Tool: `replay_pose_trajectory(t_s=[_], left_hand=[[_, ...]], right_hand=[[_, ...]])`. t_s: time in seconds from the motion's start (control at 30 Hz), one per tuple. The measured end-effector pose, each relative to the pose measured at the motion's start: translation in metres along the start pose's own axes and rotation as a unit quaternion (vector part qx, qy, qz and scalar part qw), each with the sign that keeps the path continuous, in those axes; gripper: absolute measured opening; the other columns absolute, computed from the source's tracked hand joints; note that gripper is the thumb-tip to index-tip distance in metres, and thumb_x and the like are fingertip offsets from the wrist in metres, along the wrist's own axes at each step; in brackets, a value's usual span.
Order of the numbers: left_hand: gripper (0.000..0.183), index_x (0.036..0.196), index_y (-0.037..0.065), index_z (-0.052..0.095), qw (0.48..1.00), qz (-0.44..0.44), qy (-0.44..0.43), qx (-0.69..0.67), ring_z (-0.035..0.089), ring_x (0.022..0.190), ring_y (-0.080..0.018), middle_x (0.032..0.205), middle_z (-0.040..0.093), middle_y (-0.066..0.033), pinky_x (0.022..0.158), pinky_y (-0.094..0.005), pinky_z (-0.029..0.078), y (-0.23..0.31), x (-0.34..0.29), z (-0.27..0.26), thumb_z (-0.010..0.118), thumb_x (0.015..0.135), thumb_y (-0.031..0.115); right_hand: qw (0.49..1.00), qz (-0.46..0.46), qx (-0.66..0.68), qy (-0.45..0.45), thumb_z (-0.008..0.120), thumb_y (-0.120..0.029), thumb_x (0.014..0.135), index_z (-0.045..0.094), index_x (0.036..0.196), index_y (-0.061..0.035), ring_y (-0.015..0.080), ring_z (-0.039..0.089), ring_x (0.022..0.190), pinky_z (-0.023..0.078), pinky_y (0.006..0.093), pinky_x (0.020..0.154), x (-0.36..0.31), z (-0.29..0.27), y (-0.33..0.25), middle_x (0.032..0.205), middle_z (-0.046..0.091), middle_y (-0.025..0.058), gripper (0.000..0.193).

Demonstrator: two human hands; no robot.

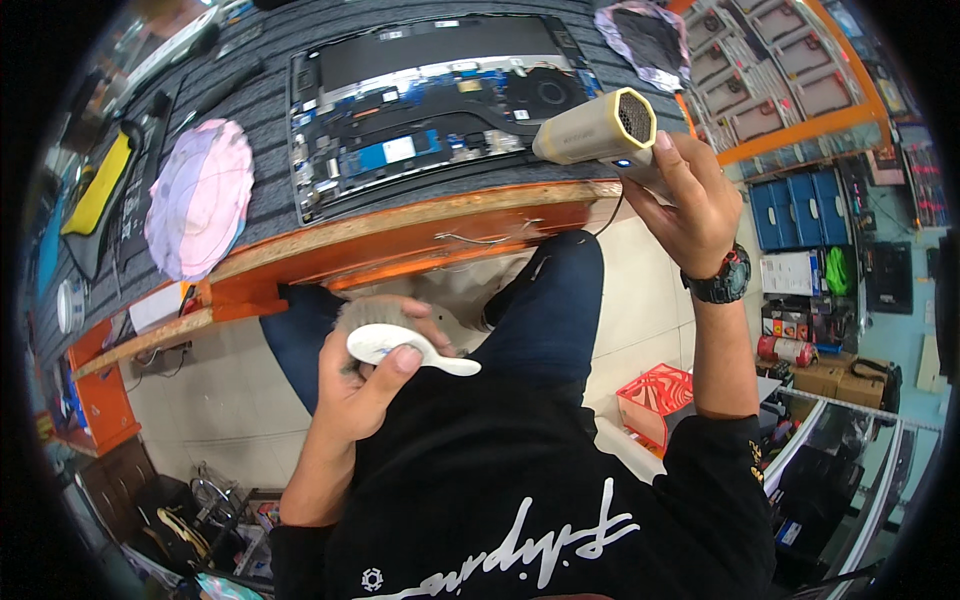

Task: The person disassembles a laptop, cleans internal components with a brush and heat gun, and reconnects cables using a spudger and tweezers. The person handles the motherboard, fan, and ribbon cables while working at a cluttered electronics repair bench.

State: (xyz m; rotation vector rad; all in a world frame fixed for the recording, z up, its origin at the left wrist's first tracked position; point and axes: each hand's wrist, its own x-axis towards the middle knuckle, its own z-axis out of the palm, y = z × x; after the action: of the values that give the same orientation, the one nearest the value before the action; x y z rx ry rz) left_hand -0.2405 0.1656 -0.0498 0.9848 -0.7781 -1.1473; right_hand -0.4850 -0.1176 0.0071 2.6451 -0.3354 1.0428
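Observation:
My right hand (697,195) is wrapped round the grip of a handheld air blower (585,132), pale grey with a yellow rim round its dark mesh end. A small blue light glows on it. Its narrow end hangs over the near right part of an opened laptop (440,110), whose circuit boards, fan and blue parts lie bare on the bench. In front of my lap, below the bench edge, my left hand (365,385) grips a white-handled brush (390,345), its soft greyish bristles partly hidden by the fingers.
A stained pink and lilac cloth (203,200) lies left of the laptop, beside a yellow-and-black tool (100,185). Another cloth (648,42) lies at the back right, next to an orange-framed parts tray (775,70). The bench has a wooden front edge (420,212). Blue drawers (800,210) stand at the right.

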Motion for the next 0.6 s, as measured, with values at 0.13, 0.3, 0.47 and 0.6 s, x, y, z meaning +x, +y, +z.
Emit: replay_pose_trajectory(t_s=[0.13, 0.3, 0.47, 0.6], left_hand=[[0.042, 0.126, -0.004, 0.058, 1.000, -0.003, 0.006, 0.028, 0.074, 0.093, -0.0302, 0.098, 0.073, -0.0206, 0.088, -0.0437, 0.060, 0.001, -0.003, -0.008, 0.069, 0.099, 0.026], [0.037, 0.128, -0.003, 0.059, 1.000, 0.022, 0.004, 0.017, 0.073, 0.094, -0.0258, 0.097, 0.074, -0.0171, 0.088, -0.0392, 0.058, -0.001, -0.010, -0.021, 0.067, 0.100, 0.021], [0.032, 0.129, -0.001, 0.059, 0.999, 0.041, -0.004, -0.002, 0.072, 0.097, -0.0199, 0.099, 0.074, -0.0130, 0.089, -0.0353, 0.056, -0.003, -0.014, -0.031, 0.066, 0.102, 0.014], [0.034, 0.128, -0.002, 0.059, 0.999, 0.029, 0.019, -0.006, 0.073, 0.096, -0.0231, 0.099, 0.074, -0.0157, 0.088, -0.0372, 0.057, 0.001, -0.019, -0.033, 0.067, 0.101, 0.017]], right_hand=[[0.998, -0.047, 0.033, -0.001, 0.091, -0.011, 0.069, 0.065, 0.136, -0.0153, 0.0238, 0.070, 0.076, 0.056, 0.0338, 0.061, 0.030, 0.012, -0.019, 0.103, 0.071, 0.0073, 0.072], [0.992, -0.099, 0.082, 0.011, 0.089, -0.011, 0.072, 0.067, 0.133, -0.0171, 0.0234, 0.069, 0.076, 0.056, 0.0326, 0.060, 0.067, 0.033, -0.043, 0.103, 0.071, 0.0085, 0.065], [0.983, -0.135, 0.120, -0.009, 0.079, -0.009, 0.080, 0.067, 0.133, -0.0218, 0.0220, 0.068, 0.075, 0.055, 0.0317, 0.057, 0.098, 0.050, -0.071, 0.102, 0.070, 0.0065, 0.056], [0.981, -0.152, 0.120, -0.006, 0.074, -0.009, 0.083, 0.066, 0.135, -0.0239, 0.0211, 0.067, 0.075, 0.054, 0.0312, 0.056, 0.106, 0.059, -0.082, 0.101, 0.069, 0.0048, 0.055]])
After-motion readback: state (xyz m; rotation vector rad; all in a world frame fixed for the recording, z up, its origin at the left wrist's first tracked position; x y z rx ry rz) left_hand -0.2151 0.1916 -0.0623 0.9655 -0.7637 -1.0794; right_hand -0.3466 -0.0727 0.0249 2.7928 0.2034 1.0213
